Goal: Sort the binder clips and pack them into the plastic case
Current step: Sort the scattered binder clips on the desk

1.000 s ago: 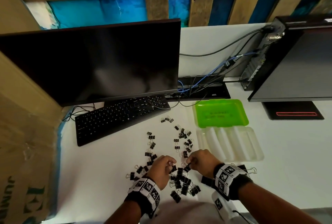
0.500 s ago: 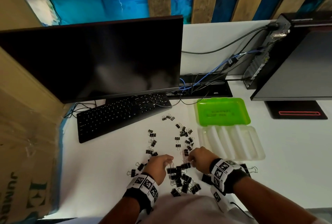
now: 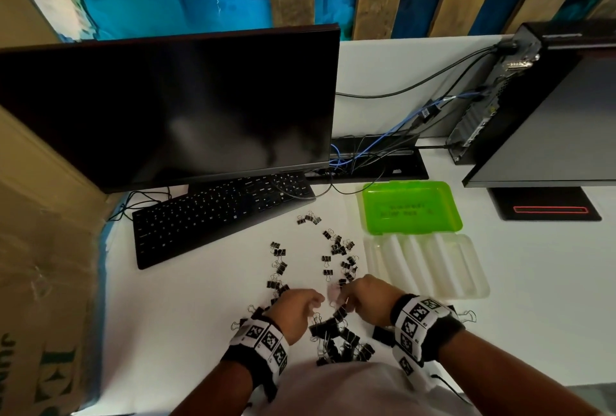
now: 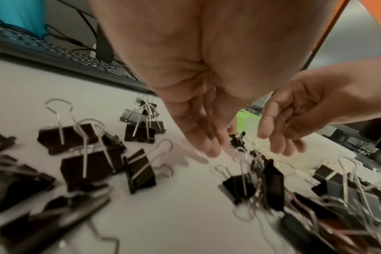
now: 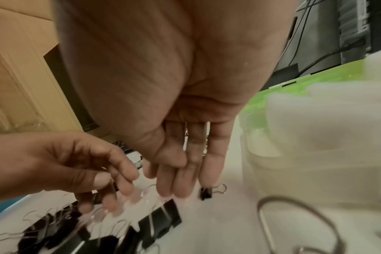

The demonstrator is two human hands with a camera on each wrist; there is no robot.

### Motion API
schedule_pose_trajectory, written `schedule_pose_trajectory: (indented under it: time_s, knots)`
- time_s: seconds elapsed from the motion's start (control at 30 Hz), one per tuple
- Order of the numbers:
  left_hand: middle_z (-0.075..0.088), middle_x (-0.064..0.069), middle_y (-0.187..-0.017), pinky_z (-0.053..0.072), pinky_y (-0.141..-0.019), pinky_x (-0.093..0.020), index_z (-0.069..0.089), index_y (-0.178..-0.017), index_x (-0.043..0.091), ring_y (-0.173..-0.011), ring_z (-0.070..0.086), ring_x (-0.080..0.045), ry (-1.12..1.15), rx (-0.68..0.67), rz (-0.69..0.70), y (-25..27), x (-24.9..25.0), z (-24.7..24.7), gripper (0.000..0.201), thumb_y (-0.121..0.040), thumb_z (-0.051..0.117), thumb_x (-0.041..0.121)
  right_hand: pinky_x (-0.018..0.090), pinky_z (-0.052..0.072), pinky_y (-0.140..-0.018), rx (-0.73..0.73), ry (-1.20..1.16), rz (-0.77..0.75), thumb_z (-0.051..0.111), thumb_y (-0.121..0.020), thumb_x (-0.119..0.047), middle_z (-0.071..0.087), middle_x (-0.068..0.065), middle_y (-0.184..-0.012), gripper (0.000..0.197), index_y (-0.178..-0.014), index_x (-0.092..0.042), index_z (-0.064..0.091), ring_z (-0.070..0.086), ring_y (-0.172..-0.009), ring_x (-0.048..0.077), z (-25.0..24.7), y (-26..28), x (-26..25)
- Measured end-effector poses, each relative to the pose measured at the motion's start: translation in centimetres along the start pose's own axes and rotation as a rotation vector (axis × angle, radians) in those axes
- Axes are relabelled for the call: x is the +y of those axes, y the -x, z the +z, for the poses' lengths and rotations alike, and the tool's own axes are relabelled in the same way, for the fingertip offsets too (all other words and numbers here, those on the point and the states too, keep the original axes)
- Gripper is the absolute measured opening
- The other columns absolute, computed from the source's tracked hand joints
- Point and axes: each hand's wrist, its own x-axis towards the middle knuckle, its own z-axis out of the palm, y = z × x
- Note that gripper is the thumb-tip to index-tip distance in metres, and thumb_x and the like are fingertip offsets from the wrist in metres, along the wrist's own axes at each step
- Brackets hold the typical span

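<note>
Many black binder clips lie on the white desk, with a dense pile (image 3: 340, 339) nearest me and loose ones (image 3: 336, 245) farther out. My left hand (image 3: 315, 299) and right hand (image 3: 346, 295) hover side by side just above the pile. The left wrist view shows the left hand (image 4: 211, 149) with fingers straight down and empty. The right hand (image 5: 176, 187) is likewise straight-fingered and empty. The plastic case lies open to the right, its clear ridged tray (image 3: 426, 265) nearer and its green lid (image 3: 410, 209) behind.
A black keyboard (image 3: 216, 212) and a dark monitor (image 3: 166, 109) stand behind the clips. A cardboard box (image 3: 40, 249) walls the left side. A second screen (image 3: 550, 122), its base (image 3: 546, 205) and cables (image 3: 383, 149) fill the back right.
Both hands were bunched together over clips between them. Now they have shifted slightly away from me, and their fingers hang loose over the pile holding nothing.
</note>
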Motion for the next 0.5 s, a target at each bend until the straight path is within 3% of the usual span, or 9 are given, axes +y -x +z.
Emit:
schedule_pose_trajectory:
  time_s: [0.1,0.2,0.3,0.37,0.43,0.5]
  knots:
    - [0.06,0.003,-0.114,0.042,-0.095,-0.02,0.06,-0.115,0.019,-0.103,0.054,-0.006,-0.016,0.149,0.041,-0.7,0.2,-1.7,0.034,-0.092,0.041,0.002,0.03,0.054,-0.086,0.148,0.002,0.049,0.043,-0.076,0.007,0.07,0.002,-0.102,0.045,-0.101,-0.022,0.067,0.065,-0.09,0.016,-1.2,-0.9,0.8]
    - [0.052,0.006,-0.12,0.04,-0.1,-0.025,0.058,-0.115,0.023,-0.111,0.048,-0.011,-0.073,0.292,-0.006,-1.8,-0.3,-3.3,0.033,-0.09,0.05,0.004,0.032,0.054,-0.086,0.259,0.001,0.118,0.043,-0.073,0.011,0.065,0.005,-0.111,0.051,-0.108,-0.019,0.063,0.063,-0.097,0.02,-2.1,-1.8,1.6]
    - [0.046,0.005,-0.121,0.04,-0.09,-0.017,0.055,-0.116,0.022,-0.103,0.051,-0.01,-0.114,0.267,-0.123,-2.4,-1.1,-4.8,0.04,-0.083,0.059,0.0,0.031,0.052,-0.088,0.144,0.035,0.179,0.047,-0.078,0.005,0.058,0.008,-0.119,0.046,-0.117,-0.018,0.056,0.06,-0.103,0.023,-2.3,-2.1,1.4]
    - [0.044,0.005,-0.12,0.042,-0.092,-0.02,0.054,-0.116,0.022,-0.104,0.052,-0.013,-0.165,0.221,-0.151,-2.7,-1.7,-5.3,0.045,-0.079,0.064,-0.001,0.031,0.047,-0.091,0.04,0.11,0.167,0.057,-0.083,-0.005,0.052,0.009,-0.124,0.039,-0.121,-0.013,0.052,0.056,-0.109,0.026,-1.8,-2.3,1.0]
    - [0.044,0.005,-0.118,0.044,-0.089,-0.02,0.055,-0.115,0.021,-0.101,0.052,-0.014,-0.159,0.196,-0.161,-3.0,-2.0,-5.4,0.046,-0.078,0.062,-0.006,0.034,0.045,-0.093,0.009,0.155,0.142,0.057,-0.086,-0.008,0.05,0.011,-0.126,0.036,-0.121,-0.009,0.05,0.054,-0.111,0.029,-1.1,-2.6,0.7]
    - [0.045,0.005,-0.117,0.046,-0.078,-0.015,0.057,-0.111,0.02,-0.09,0.052,-0.012,-0.115,0.195,-0.162,-3.2,-2.3,-5.5,0.046,-0.078,0.055,-0.013,0.035,0.046,-0.09,0.025,0.186,0.127,0.058,-0.085,-0.007,0.052,0.012,-0.123,0.033,-0.117,-0.009,0.051,0.056,-0.107,0.031,-0.8,-3.2,0.6]
